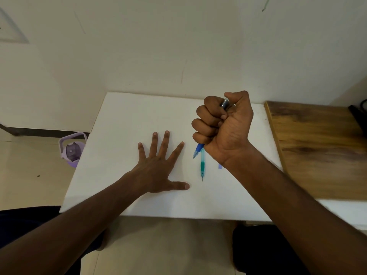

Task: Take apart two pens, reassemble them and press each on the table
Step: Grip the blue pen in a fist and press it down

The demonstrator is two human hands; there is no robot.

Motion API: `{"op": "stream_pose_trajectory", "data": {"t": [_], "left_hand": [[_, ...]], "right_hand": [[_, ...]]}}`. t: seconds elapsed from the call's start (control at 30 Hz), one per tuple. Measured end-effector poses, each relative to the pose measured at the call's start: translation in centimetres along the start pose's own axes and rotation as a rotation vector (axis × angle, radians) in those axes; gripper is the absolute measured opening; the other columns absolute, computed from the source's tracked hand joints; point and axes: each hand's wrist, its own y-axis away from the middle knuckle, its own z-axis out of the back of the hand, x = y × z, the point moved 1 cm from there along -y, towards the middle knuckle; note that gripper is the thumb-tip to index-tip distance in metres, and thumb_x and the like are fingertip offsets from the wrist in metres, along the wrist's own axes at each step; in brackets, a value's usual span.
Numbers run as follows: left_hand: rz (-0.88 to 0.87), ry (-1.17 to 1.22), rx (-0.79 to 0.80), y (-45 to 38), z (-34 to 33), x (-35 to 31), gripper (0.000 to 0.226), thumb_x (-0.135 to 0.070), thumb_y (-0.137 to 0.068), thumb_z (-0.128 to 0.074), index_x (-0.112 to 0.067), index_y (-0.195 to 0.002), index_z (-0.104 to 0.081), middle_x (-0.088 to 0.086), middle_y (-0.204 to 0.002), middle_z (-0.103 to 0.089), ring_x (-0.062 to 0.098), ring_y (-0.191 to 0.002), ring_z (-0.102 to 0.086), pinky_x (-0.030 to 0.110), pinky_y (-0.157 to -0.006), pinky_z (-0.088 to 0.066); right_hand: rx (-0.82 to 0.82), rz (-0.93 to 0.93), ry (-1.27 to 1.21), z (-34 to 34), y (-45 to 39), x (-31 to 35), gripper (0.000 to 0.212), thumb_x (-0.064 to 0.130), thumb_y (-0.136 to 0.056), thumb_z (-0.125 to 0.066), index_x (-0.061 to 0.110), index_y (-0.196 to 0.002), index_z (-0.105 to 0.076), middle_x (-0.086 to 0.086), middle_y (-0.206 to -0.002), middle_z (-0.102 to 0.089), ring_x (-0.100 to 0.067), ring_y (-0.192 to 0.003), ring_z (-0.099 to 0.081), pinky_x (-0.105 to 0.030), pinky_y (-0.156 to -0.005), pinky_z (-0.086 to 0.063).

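Gripping blue pen [198,151] in right hand [223,124], left hand [158,171] flat on table [123,120]

Wooden board [317,147] at 3 o'clock, lying flat, its left edge just beside the right edge of the white table [119,155]. Dark object [358,116] at the board's far right end, cut by the frame; cannot tell what it is. Purple bottle [72,149] on the tiled floor [29,175] at 9 o'clock, handle up, just beside the table's left edge. Cream wall [178,46] at 12 o'clock, faint marks on it. Small dark speck on floor at 8 o'clock.
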Motion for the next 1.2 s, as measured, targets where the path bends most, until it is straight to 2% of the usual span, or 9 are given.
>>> {"op": "stream_pose_trajectory", "data": {"t": [0.2, 0.73, 1.0, 1.1, 1.2], "left_hand": [[-0.006, 0.001, -0.010, -0.04, -0.16, 0.08, 0.135, -0.107, -0.064, -0.035, -0.041, -0.153, 0.041, 0.005, -0.155, 0.059, 0.044, -0.147, 0.046, 0.078, -0.120, 0.008], [-0.004, 0.016, -0.024, -0.42, -0.60, 0.29, 0.136, -0.108, -0.061, -0.033, -0.042, -0.152, 0.042, 0.003, -0.154, 0.060, 0.043, -0.147, 0.047, 0.078, -0.118, 0.010], [-0.009, 0.016, -0.012, -0.15, -0.34, 0.14, 0.136, -0.108, -0.060, -0.032, -0.041, -0.153, 0.041, 0.004, -0.155, 0.059, 0.043, -0.147, 0.046, 0.078, -0.119, 0.009], [-0.012, 0.015, -0.015, -0.18, -0.36, 0.17, 0.136, -0.108, -0.059, -0.030, -0.041, -0.153, 0.041, 0.004, -0.156, 0.058, 0.044, -0.147, 0.046, 0.079, -0.118, 0.010], [-0.014, 0.018, -0.018, -0.28, -0.41, 0.22, 0.136, -0.109, -0.058, -0.029, -0.041, -0.153, 0.041, 0.004, -0.156, 0.058, 0.044, -0.148, 0.046, 0.079, -0.119, 0.009]], "right_hand": [[-0.041, 0.016, 0.028, 0.03, 0.03, -0.02, 0.044, 0.039, -0.097, -0.022, 0.018, -0.059, -0.019, 0.002, -0.053, -0.014, -0.011, -0.046, -0.010, -0.019, -0.049, -0.013], [-0.028, -0.008, 0.034, -0.22, 0.01, -0.19, 0.042, 0.035, -0.097, -0.022, 0.020, -0.057, -0.021, 0.005, -0.049, -0.019, -0.010, -0.045, -0.010, -0.018, -0.048, -0.013], [-0.075, 0.032, 0.028, -0.37, 0.11, -0.13, 0.052, 0.034, -0.100, -0.021, 0.021, -0.051, -0.030, 0.004, -0.049, -0.020, -0.011, -0.046, -0.012, -0.017, -0.047, -0.017], [-0.085, 0.042, 0.023, -0.28, 0.12, 0.01, 0.051, 0.042, -0.103, -0.021, 0.019, -0.058, -0.021, 0.001, -0.054, -0.015, -0.011, -0.045, -0.011, -0.018, -0.048, -0.014], [-0.133, 0.018, 0.020, -0.19, -0.09, 0.02, 0.059, 0.046, -0.106, -0.026, 0.021, -0.052, -0.025, 0.005, -0.048, -0.019, -0.008, -0.040, -0.015, -0.015, -0.045, -0.016]]}}
